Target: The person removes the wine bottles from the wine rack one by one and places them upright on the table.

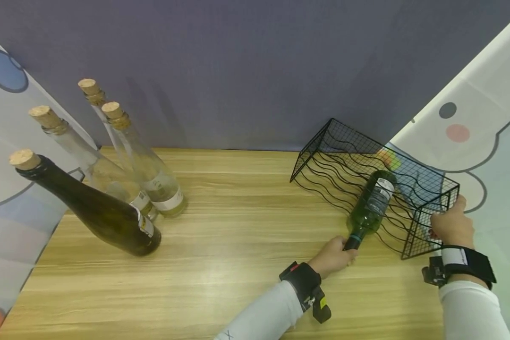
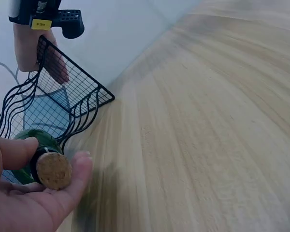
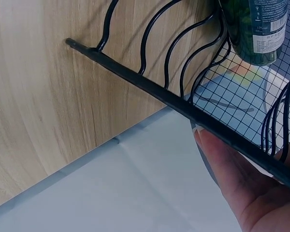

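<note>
My left hand (image 1: 331,258) holds a green glass wine bottle (image 1: 376,193) by its dark neck. The thumb and fingers wrap around the neck in the left wrist view, with the cork (image 2: 54,170) facing the camera. Beneath the bottle's body are the wavy bars of a black wire wine rack (image 1: 395,152), the bottle's base towards the mesh back. At the rack's right end, my right hand (image 1: 453,224) grips the wire frame. Its fingers lie behind the frame bar in the right wrist view, where the bottle's labelled lower end (image 3: 255,36) also shows.
On the left of the wooden table (image 1: 238,283) stand a dark corked bottle (image 1: 97,212) and several clear corked bottles (image 1: 157,174). A grey wall panel (image 1: 238,71) rises behind, and a printed white sheet (image 1: 463,123) borders the right side.
</note>
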Motion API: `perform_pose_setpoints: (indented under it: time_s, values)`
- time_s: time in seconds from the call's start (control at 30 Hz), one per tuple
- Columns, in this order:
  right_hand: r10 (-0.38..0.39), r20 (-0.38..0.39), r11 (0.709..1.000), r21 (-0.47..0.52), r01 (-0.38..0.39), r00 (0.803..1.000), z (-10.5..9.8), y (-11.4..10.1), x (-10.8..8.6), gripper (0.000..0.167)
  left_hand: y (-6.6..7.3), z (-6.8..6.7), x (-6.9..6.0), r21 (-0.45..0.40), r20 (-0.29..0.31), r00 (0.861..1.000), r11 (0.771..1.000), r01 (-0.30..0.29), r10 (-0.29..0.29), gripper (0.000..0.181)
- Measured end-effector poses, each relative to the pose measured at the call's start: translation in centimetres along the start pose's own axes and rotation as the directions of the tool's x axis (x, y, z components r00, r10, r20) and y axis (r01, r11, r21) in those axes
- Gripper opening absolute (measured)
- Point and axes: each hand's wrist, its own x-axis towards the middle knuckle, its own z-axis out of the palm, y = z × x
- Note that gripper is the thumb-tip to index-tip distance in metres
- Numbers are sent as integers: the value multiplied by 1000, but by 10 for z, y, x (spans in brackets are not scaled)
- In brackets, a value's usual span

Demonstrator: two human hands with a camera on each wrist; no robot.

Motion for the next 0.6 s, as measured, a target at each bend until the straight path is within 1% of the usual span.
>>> perform_pose_setpoints:
  time_s: [0.07,0.13,0.2,0.3,0.43,0.5,0.6]
  values:
    - [-7,3,1000,0,7,1000,0,1,1,83,1,2,1,-27,3,1000,1000,14,-14,24]
    - [-9,2,1000,1,9,1000,0,1,1,84,2,3,1,-49,23,999,998,27,-26,20]
    - [-8,2,1000,0,8,1000,0,2,2,84,4,4,1,-56,43,998,998,40,-37,18]
    - [-4,4,1000,-3,4,1000,-1,2,3,84,6,5,1,-53,49,997,997,57,-55,18]
    - [3,7,1000,-5,-3,1000,-1,1,2,84,8,5,0,-51,24,997,996,70,-68,19]
    - [6,6,1000,-3,-6,1000,0,-1,1,84,9,5,-1,-39,13,997,997,71,-70,20]
    - [7,-2,1000,8,-7,1000,0,-3,-2,83,10,5,-2,-5,-8,996,996,88,-88,21]
